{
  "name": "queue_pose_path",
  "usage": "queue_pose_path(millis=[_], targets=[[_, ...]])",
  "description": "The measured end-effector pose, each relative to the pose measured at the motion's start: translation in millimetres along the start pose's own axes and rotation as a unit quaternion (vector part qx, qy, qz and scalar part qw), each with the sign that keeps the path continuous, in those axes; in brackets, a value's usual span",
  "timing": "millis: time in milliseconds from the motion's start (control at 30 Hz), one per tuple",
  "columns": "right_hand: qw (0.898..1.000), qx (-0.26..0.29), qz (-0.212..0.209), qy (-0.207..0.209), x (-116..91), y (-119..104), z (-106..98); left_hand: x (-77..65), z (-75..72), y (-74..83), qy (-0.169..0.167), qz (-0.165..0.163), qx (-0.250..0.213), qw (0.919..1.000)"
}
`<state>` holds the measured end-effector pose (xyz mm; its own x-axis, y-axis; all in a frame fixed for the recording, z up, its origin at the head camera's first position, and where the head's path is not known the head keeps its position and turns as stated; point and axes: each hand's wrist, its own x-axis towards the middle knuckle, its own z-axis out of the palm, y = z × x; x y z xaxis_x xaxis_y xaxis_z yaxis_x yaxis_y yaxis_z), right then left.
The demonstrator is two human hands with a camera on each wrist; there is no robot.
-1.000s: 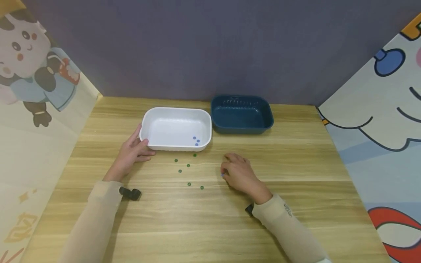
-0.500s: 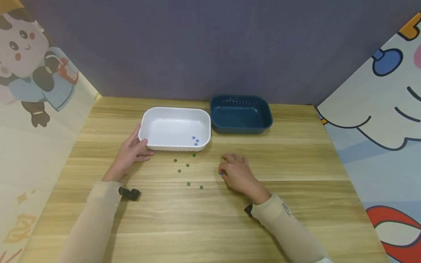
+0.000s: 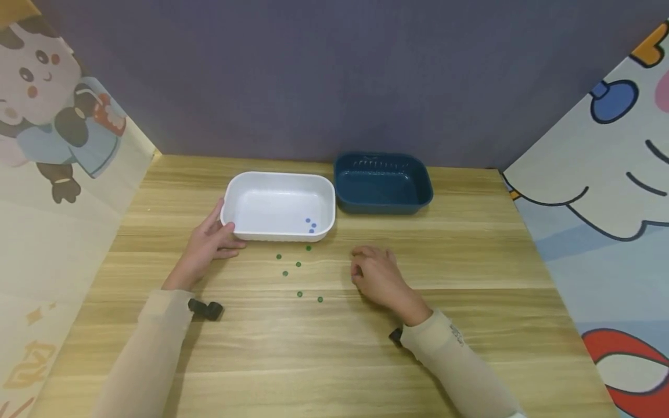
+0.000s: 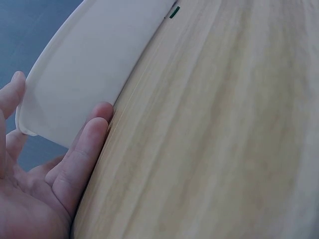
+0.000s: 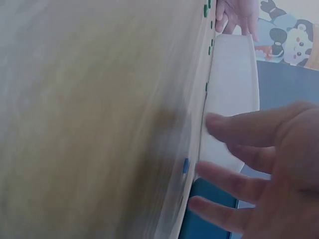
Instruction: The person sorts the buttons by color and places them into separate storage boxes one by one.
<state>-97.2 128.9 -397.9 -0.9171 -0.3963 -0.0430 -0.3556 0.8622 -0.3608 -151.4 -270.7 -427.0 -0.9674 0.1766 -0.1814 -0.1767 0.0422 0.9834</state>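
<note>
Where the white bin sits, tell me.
In the head view, the white bin stands left of centre, towards the back of the table, left of the dark teal bin, with the left hand touching its near-left corner.

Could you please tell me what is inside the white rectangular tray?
Three small, round blue discs lie toward the front right of the tray. The left hand covers part of its front left corner, hiding that spot.

Has a plain slate-purple wall (image 3: 334,81) behind a wood-grained bench (image 3: 292,360). Shows a soft-toned cartoon figure (image 3: 68,130) on the pale left wall (image 3: 57,255), bold-outlined cartoon shapes (image 3: 614,101) on the right wall (image 3: 601,284). Looks softly lit.
</note>
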Motion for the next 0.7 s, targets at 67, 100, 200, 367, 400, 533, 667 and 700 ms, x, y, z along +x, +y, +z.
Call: queue_pose_path(millis=[67, 100, 200, 367, 400, 533, 667, 700], targets=[[0.999, 0.022, -0.003, 0.027, 0, 1, -1, -0.1, 0.0, -0.4, 0.0, 0.0, -0.001, 1.0], [0.999, 0.029, -0.006, 0.042, 1, 2, -1, -0.1, 0.0, -0.5, 0.001, 0.001, -0.002, 1.0], [0.996, 0.045, -0.016, 0.073, 3, 4, -2, 0.0, 0.2, -0.6, 0.004, 0.0, -0.005, 1.0], [0.989, 0.103, -0.019, 0.108, 5, 5, -4, 1.0, 0.0, -1.0, 0.002, -0.002, -0.008, 1.0], [0.986, 0.126, -0.013, 0.111, 6, 5, -4, 1.3, 0.1, -1.3, 0.001, -0.001, -0.009, 1.0], [0.972, 0.2, 0.019, 0.12, 9, 3, -5, 1.8, 0.1, -1.9, 0.002, 0.0, -0.006, 1.0], [0.965, 0.231, 0.039, 0.121, 12, 5, -5, 2.8, -0.3, -3.4, 0.003, 0.001, -0.005, 1.0], [0.962, 0.241, 0.044, 0.118, 12, 5, -5, 3.0, -0.4, -3.9, 0.003, 0.001, -0.005, 1.0]])
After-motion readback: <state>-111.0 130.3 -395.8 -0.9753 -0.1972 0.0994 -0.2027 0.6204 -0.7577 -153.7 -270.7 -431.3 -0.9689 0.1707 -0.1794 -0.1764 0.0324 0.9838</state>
